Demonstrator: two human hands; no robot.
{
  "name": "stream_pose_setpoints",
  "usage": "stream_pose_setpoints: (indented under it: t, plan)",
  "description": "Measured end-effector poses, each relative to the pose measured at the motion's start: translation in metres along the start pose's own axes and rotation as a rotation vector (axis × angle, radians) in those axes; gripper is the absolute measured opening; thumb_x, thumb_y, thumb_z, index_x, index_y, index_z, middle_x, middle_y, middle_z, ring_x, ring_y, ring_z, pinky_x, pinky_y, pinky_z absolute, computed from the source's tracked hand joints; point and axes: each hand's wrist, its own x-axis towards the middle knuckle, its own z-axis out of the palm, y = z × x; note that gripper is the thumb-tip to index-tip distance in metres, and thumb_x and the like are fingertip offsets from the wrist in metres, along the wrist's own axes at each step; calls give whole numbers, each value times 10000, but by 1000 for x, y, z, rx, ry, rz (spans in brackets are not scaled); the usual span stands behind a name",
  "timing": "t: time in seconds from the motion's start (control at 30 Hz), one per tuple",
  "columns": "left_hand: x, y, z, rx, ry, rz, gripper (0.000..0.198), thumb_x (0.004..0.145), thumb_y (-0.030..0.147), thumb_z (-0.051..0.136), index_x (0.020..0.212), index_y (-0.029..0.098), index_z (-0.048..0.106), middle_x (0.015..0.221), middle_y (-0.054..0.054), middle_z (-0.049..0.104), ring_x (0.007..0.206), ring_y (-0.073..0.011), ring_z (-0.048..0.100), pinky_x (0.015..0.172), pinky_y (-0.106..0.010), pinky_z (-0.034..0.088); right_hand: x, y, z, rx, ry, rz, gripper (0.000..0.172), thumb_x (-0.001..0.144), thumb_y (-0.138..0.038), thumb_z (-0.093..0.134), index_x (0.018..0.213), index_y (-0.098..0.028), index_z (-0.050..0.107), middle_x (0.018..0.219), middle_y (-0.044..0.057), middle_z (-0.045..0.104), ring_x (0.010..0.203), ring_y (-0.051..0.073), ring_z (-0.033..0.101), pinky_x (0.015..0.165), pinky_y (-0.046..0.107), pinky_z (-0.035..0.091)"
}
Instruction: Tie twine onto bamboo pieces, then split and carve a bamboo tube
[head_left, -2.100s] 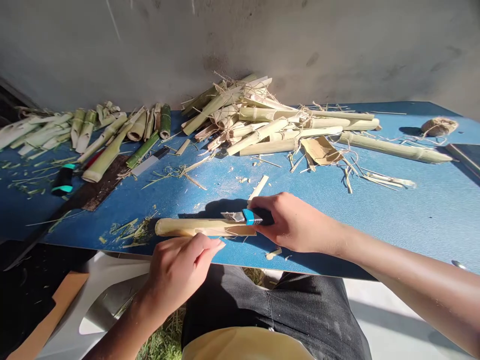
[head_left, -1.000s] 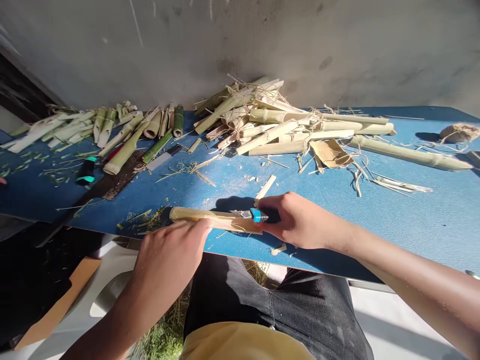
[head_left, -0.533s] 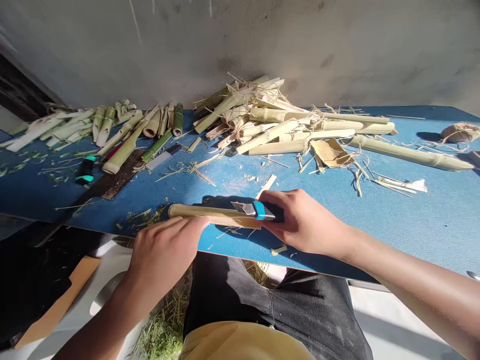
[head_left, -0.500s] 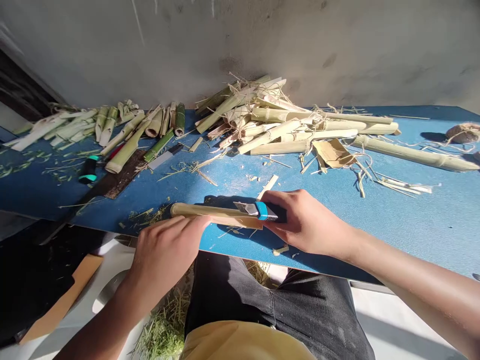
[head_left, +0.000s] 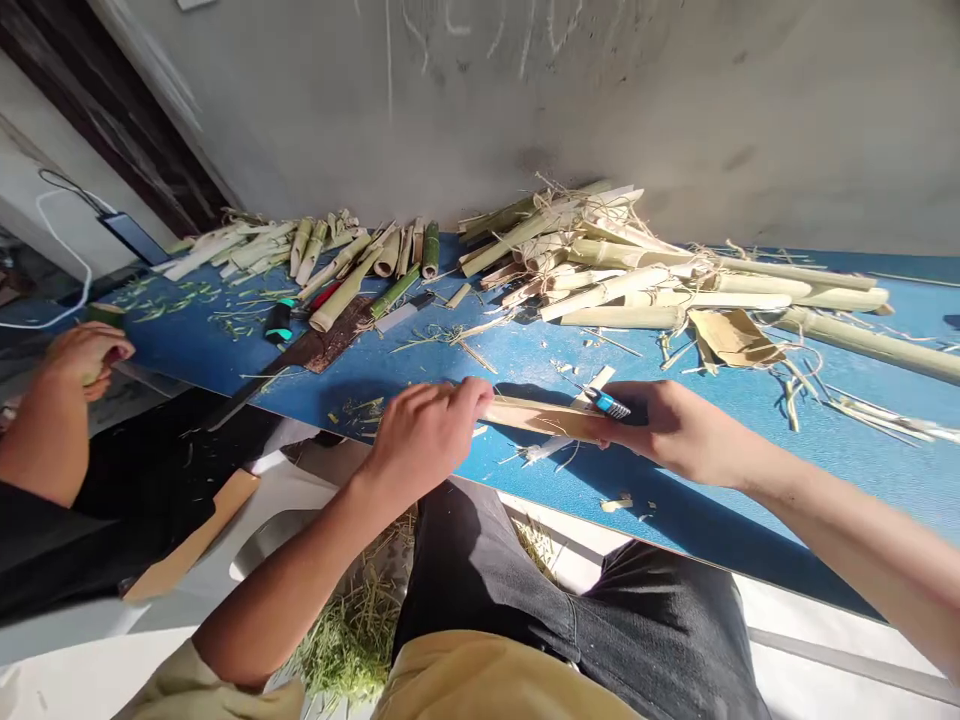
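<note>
A blue board (head_left: 847,490) runs across the view, with a heap of split bamboo stalks (head_left: 615,260) at one o'clock. The view has swung since the earlier frame, and a co-worker's hand (head_left: 86,360) now shows at nine o'clock. The bamboo piece (head_left: 544,418) lies just right of centre, at three o'clock. The hands are apart on it: the left hand (head_left: 427,440) curls over its left end, while the right hand (head_left: 679,430) pinches a utility knife (head_left: 609,404) against its right end.

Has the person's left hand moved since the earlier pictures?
Yes: the left hand now sits farther onto the blue table, away from the table's near edge.
</note>
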Motion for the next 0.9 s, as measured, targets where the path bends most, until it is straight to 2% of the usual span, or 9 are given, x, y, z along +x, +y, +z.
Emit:
stream_pose_setpoints:
  t: [0.17, 0.27, 0.37, 0.5, 0.57, 0.67, 0.73, 0.8, 0.9]
  plan:
    - [-3, -33, -19, 72, -331, -296, 283, 1110, 283, 335, 1137, 209, 606, 748, -46, 767, 670, -281, 738, 558, -351, 275, -2, -3, -3, -2, -48, 58, 521, 878, -688, 611, 745, -187, 655, 623, -17, 556, 554, 111, 409, 514, 263, 336]
    - [-11, -46, -22, 130, -488, -340, 319, 1110, 284, 301, 1158, 209, 607, 800, -74, 785, 730, -318, 753, 561, -356, 218, -1, -1, -2, 6, -84, 106, 473, 874, -639, 615, 727, -190, 640, 629, -8, 606, 547, 110, 441, 523, 265, 344]
    - [-17, -46, -18, 131, -561, -327, 349, 1117, 333, 297, 1101, 216, 625, 789, -80, 779, 735, -322, 750, 566, -357, 181, 4, 3, -2, -13, -112, 139, 406, 882, -582, 630, 755, -196, 636, 670, 6, 678, 579, 127, 525, 556, 265, 385]
    - [-17, -43, -8, 32, -523, -274, 342, 1106, 394, 365, 922, 241, 609, 762, -50, 758, 704, -286, 730, 568, -354, 190, 6, 8, -8, -121, -70, 185, 258, 904, -453, 624, 949, -203, 671, 739, 8, 737, 656, 161, 629, 614, 267, 437]
    - [-15, -46, -1, -31, -428, -274, 287, 1080, 410, 432, 900, 245, 583, 776, -38, 743, 698, -270, 714, 567, -350, 238, 3, 10, -14, -211, -5, 228, 289, 902, -412, 632, 1099, -204, 669, 771, 9, 751, 669, 171, 651, 626, 271, 448]
    - [-11, -51, 12, -202, -229, -213, 200, 1020, 439, 549, 1018, 240, 568, 953, -54, 738, 824, -263, 710, 668, -353, 418, -5, 12, -24, -324, 96, 264, 385, 920, -433, 619, 1230, -205, 640, 821, 26, 762, 647, 175, 650, 616, 281, 453]
    - [-7, -50, 22, -324, -169, -106, 244, 1000, 449, 588, 1116, 235, 576, 1122, -80, 724, 997, -276, 698, 837, -379, 491, -12, 15, -31, -387, 148, 271, 373, 911, -451, 630, 1192, -207, 645, 889, 47, 771, 673, 182, 660, 619, 283, 456]
    - [-3, -47, 31, -394, -181, -19, 272, 990, 424, 617, 1185, 237, 594, 1211, -85, 712, 1097, -287, 670, 939, -406, 493, -19, 20, -37, -467, 209, 311, 332, 883, -451, 659, 1110, -209, 650, 918, 56, 769, 691, 189, 664, 616, 283, 447]
    - [0, -39, 40, -454, -225, 8, 192, 969, 353, 657, 1111, 227, 631, 1124, -69, 735, 1033, -278, 669, 904, -403, 503, -29, 28, -43, -596, 288, 367, 284, 899, -456, 638, 1040, -209, 653, 816, 45, 740, 656, 196, 643, 597, 286, 414]
